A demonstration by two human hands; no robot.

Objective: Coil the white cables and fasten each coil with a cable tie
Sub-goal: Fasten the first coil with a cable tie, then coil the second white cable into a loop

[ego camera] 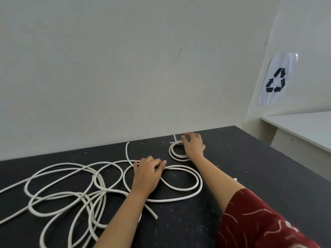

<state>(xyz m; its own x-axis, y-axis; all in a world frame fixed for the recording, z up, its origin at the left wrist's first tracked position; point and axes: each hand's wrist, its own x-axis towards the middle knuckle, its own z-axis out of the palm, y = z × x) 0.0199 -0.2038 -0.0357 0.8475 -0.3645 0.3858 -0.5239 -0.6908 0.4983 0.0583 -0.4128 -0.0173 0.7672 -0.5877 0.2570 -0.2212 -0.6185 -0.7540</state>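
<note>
Right hand [193, 147] far out on the black desk [250, 167], palm down, fingers spread and loose over a small finished coil [174, 151], touching its right side. Coil pushed toward the back wall, probably to keep it clear of the work ahead. White cable tie [175, 138] cinched at the coil's far edge, tail sticking up beyond the fingertips. Grip or mere rest on the coil: cannot tell.

Left hand [146, 174] nearer, fingers curled narrow and pinched on the loose white cable [71, 185] where two strands cross, most likely to hold a first loop in shape. Rest of that cable sprawled in wide, overlapping loops across the left half of the desk, one cut end [155, 216] lying free near the left forearm. Small white piece [235, 179] beside the right forearm, perhaps a spare tie; too small to be sure.

Judged stage: one coil done, next cable just begun.
</note>
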